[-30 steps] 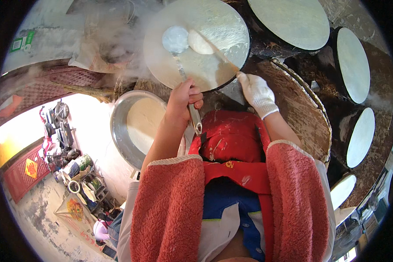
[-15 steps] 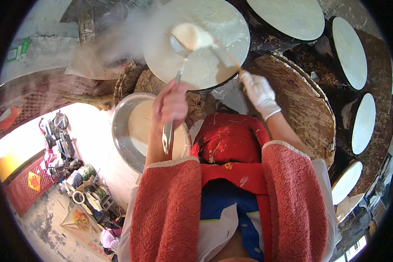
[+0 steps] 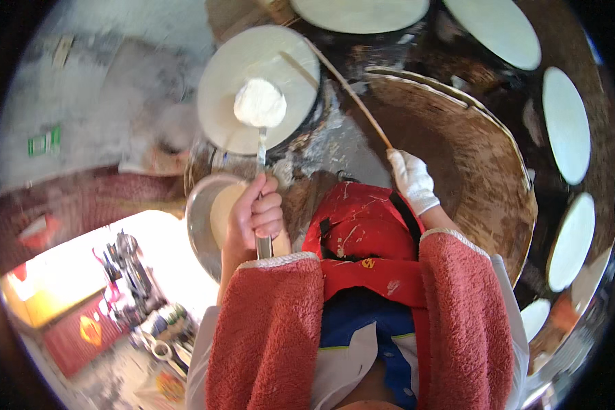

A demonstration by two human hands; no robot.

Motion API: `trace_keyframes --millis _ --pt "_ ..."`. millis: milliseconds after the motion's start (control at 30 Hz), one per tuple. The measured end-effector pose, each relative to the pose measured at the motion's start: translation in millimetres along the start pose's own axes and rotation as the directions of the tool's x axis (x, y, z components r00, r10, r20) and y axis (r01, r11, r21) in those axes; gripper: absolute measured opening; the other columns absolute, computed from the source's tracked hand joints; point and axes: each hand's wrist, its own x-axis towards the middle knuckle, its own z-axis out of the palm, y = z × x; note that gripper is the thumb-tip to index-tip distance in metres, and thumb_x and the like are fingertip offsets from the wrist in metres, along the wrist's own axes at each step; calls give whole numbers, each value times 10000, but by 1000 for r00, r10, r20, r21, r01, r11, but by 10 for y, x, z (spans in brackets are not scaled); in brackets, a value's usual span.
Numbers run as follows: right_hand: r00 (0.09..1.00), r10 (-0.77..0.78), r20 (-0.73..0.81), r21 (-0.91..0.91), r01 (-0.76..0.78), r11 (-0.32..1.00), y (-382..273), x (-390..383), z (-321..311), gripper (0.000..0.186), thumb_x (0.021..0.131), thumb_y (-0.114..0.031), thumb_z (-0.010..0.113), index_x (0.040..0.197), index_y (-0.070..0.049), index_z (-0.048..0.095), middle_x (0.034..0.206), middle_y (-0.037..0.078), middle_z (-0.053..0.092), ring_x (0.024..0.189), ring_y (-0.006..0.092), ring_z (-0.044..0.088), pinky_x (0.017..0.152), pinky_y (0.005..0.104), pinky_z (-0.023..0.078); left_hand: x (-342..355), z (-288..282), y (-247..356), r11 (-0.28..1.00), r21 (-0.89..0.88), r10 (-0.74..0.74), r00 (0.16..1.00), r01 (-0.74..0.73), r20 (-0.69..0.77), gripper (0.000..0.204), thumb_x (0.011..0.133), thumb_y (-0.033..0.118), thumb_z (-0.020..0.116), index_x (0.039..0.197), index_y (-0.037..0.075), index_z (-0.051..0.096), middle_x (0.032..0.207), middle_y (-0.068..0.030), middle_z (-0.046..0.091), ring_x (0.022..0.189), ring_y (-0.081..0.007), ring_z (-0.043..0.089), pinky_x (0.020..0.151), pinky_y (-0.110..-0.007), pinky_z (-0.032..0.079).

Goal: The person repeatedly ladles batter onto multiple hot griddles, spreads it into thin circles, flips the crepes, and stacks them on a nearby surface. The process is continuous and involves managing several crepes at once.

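My left hand (image 3: 256, 212) grips the metal handle of a ladle (image 3: 262, 150), whose bowl holds a white mass (image 3: 260, 102) over a round, pale griddle (image 3: 222, 75) at upper middle. In my gloved right hand (image 3: 410, 179) is a long thin wooden stick (image 3: 348, 89), slanting up to the griddle's right edge. A metal basin (image 3: 201, 225) of cream batter sits under and left of my left hand, partly hidden by it. A red padded cloth (image 3: 359, 219) lies between my forearms.
More pale round plates (image 3: 566, 126) on dark bases curve along the top and right. A large round brown board (image 3: 485, 205) with a raised rim sits right of my right hand. Clutter and a parked scooter-like shape (image 3: 126, 266) stand at lower left beside a red panel (image 3: 75, 342).
Both hands have moved down and the view has shifted. The ladle's white mass is more exposed, the stick has swung toward the griddle's right edge, and the steam has thinned.
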Motion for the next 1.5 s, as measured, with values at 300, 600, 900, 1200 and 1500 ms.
trace_keyframes --millis 300,600,900,1200,1500 --pt "872 241 -426 290 -120 949 1139 -1537 -1071 461 951 -444 457 1057 -46 663 1028 230 649 1003 410 597 864 443 465 755 665 -1102 838 -17 -517 804 545 294 327 1050 356 280 844 109 340 510 55 247 355 -40 208 334 -217 188" --pt "517 657 -548 685 -172 707 2135 -2829 -1416 508 933 -501 457 1069 -58 665 1056 206 654 1037 368 603 877 415 462 1385 1643 -2466 492 331 -870 466 805 160 317 1048 336 286 836 101 307 495 26 291 323 -47 248 291 -204 234" --pt "-68 839 -539 836 78 543 2729 -3485 -1353 458 919 -470 529 1062 -55 659 782 100 670 708 199 626 718 348 491 1478 2488 -3149 -48 980 -660 743 -193 114 284 1019 276 420 798 130 317 456 40 218 348 -61 159 311 -239 132" --pt "-604 676 -423 811 80 579 2958 -3753 -1524 402 896 -402 611 1018 -24 668 833 117 678 763 203 621 738 354 488 2110 2958 -3899 -158 451 -962 -35 878 -270 297 1050 291 279 836 90 326 489 51 277 346 -31 294 297 -187 225" --pt "-689 622 -372 849 19 528 3297 -3583 -1863 408 887 -367 618 1091 -14 647 963 148 695 872 262 667 787 364 503 2649 3179 -3970 -75 565 -860 233 822 -453 298 1053 300 295 837 110 372 506 62 256 351 -33 234 306 -212 247"
